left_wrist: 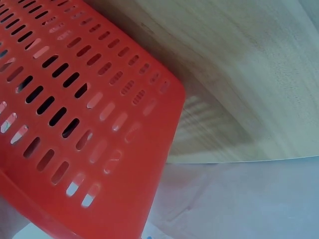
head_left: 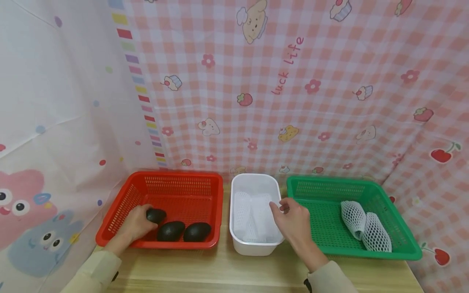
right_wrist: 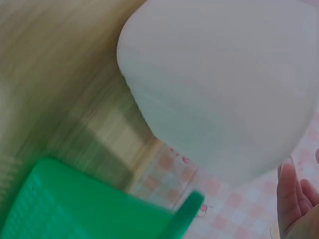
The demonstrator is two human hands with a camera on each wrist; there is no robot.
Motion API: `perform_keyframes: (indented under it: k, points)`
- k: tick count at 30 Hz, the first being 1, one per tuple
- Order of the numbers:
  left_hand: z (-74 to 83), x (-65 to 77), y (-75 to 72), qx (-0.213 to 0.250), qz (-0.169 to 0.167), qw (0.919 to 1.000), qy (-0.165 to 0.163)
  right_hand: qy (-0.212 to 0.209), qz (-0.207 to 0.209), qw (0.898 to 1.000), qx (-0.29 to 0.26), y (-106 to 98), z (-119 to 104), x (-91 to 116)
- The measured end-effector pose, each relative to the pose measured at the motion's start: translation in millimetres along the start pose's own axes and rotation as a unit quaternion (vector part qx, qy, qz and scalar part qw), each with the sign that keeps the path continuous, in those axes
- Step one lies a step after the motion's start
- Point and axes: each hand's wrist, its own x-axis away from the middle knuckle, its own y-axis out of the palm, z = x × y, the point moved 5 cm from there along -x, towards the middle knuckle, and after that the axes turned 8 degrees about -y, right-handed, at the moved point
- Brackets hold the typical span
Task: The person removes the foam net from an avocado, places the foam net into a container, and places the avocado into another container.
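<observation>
In the head view my left hand (head_left: pixel 135 224) reaches into the red basket (head_left: pixel 216 191) and grips a dark avocado (head_left: pixel 156 215), its fingers partly hidden. Two more avocados, a left one (head_left: pixel 171 231) and a right one (head_left: pixel 197 232), lie beside it along the near wall. My right hand (head_left: pixel 293 219) hovers at the right rim of a white bin (head_left: pixel 256 249), fingers loosely bent, with nothing visible between them. Inside that bin are white foam net sleeves (head_left: pixel 242 211). The right wrist view catches some fingers (right_wrist: pixel 289 191) beside the bin's outer wall.
To the right stands a green basket (head_left: pixel 311 221) with two plump foam nets (head_left: pixel 376 232) in it. All three containers sit in a row on a wooden table (head_left: pixel 220 270). A checked cloth (head_left: pixel 227 134) hangs close behind them.
</observation>
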Motion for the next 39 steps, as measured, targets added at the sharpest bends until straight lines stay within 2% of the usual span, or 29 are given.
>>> perform_keyframes:
  k: [9,12,16,19,25,31,39]
  points:
    - [0.9,-3.2,0.6,-0.003,-0.005,1.0000,-0.005,-0.020,0.023,0.999,0.025,-27.3,19.0,-5.6]
    - [-0.4,-5.0,1.7,-0.003,-0.010,0.9999,-0.007,-0.024,0.019,0.998,0.053,-37.1,29.0,-5.2]
    - [-3.1,-7.4,3.1,-0.001,-0.013,0.9999,-0.007,-0.039,-0.013,0.995,0.095,-46.3,44.1,-3.1]
    - [-4.7,-8.5,3.7,-0.001,-0.018,0.9997,-0.013,-0.041,-0.039,0.993,0.106,-52.4,56.4,-0.2]
    - [-3.3,-8.5,4.8,-0.002,-0.030,0.9993,-0.022,-0.022,-0.083,0.990,0.112,-70.1,85.5,7.6]
    - [-1.3,-7.9,5.0,-0.007,-0.031,0.9993,-0.021,-0.014,-0.102,0.985,0.136,-93.1,116.9,12.9]
    - [-2.9,-7.6,2.4,0.002,-0.046,0.9984,-0.033,0.048,-0.147,0.974,0.164,-117.2,163.3,19.6]
